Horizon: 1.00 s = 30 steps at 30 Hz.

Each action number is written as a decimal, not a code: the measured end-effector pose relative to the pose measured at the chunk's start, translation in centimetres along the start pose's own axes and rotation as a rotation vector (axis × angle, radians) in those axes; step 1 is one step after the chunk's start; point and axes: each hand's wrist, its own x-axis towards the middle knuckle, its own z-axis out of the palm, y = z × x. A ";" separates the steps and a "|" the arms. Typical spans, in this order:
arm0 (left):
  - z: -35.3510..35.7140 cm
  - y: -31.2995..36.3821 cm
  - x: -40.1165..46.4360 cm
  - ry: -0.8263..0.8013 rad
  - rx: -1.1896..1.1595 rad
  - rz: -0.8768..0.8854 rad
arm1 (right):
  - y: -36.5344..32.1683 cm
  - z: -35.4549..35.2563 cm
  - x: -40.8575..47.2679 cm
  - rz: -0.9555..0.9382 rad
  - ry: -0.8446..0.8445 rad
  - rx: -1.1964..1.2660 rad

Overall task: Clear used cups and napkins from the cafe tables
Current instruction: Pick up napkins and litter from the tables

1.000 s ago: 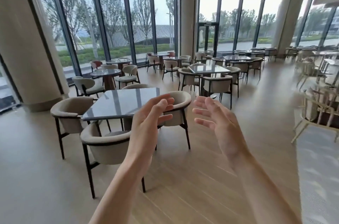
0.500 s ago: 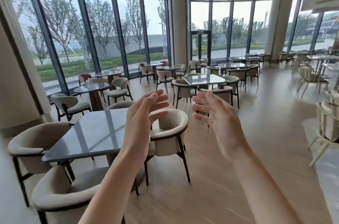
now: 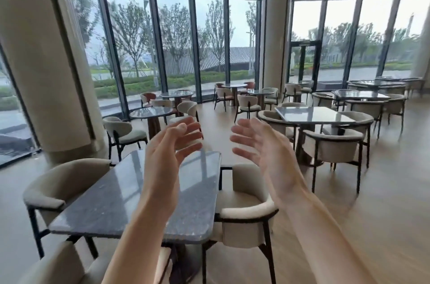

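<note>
My left hand (image 3: 166, 158) is raised over a grey marble square table (image 3: 111, 204), palm facing right, fingers apart, holding nothing. My right hand (image 3: 265, 151) is raised beside it, palm facing left, fingers spread and empty. The two palms face each other a short gap apart. No cup or napkin shows on this table's top or on the other tables in view.
Beige armchairs stand around the near table, one at its left (image 3: 62, 186) and one at its right (image 3: 244, 209). A second square table (image 3: 314, 115) with chairs stands to the right. Round tables (image 3: 151, 111) line the glass wall. A thick column (image 3: 39, 58) rises at left.
The view has closed in on the near square table, which now lies directly under my left hand. Both hands stay raised, open and empty.
</note>
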 end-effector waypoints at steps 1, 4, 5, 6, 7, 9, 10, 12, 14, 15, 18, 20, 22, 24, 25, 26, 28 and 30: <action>0.4 -0.7 2.3 0.023 0.013 0.020 | 0.7 0.4 2.7 -0.001 -0.039 0.000; 1.0 -2.6 7.9 0.106 0.088 0.068 | 2.9 1.6 9.7 0.000 -0.141 0.012; 0.9 -3.3 9.4 0.134 0.126 0.079 | 3.8 1.9 11.7 0.005 -0.166 0.022; 0.9 -4.0 10.7 0.161 0.157 0.085 | 4.7 2.2 13.5 0.017 -0.187 0.037; 0.7 -4.7 11.9 0.190 0.183 0.094 | 5.7 2.4 15.2 0.025 -0.207 0.052; 0.7 -5.8 14.3 0.262 0.223 0.121 | 7.6 2.6 18.6 0.030 -0.252 0.083; 0.8 -6.4 15.5 0.301 0.246 0.127 | 8.6 2.5 20.2 0.039 -0.278 0.102; 1.6 -7.8 17.3 0.349 0.298 0.147 | 10.5 1.7 23.4 0.056 -0.334 0.139; 3.4 -9.5 19.1 0.385 0.330 0.173 | 12.4 0.2 26.6 0.084 -0.382 0.169; 4.6 -10.6 20.0 0.401 0.331 0.187 | 13.2 -0.8 28.2 0.094 -0.401 0.180; 9.8 -14.3 23.5 0.434 0.324 0.202 | 15.2 -5.5 33.6 0.088 -0.452 0.186; 14.1 -17.0 26.0 0.433 0.315 0.193 | 16.1 -9.9 37.9 0.085 -0.446 0.188; 17.6 -19.3 28.4 0.429 0.312 0.210 | 16.9 -14.4 42.3 0.103 -0.427 0.197; 20.2 -21.4 30.6 0.445 0.314 0.223 | 18.1 -18.5 46.1 0.142 -0.405 0.200; 21.3 -22.3 31.7 0.456 0.314 0.220 | 18.8 -20.5 47.7 0.155 -0.391 0.203; 22.4 -23.5 32.8 0.462 0.314 0.214 | 19.7 -22.4 49.3 0.159 -0.379 0.203; 24.9 -26.7 35.2 0.452 0.309 0.205 | 21.4 -26.3 52.5 0.148 -0.354 0.185; 28.4 -31.0 38.2 0.405 0.299 0.182 | 23.1 -30.5 56.0 0.146 -0.302 0.166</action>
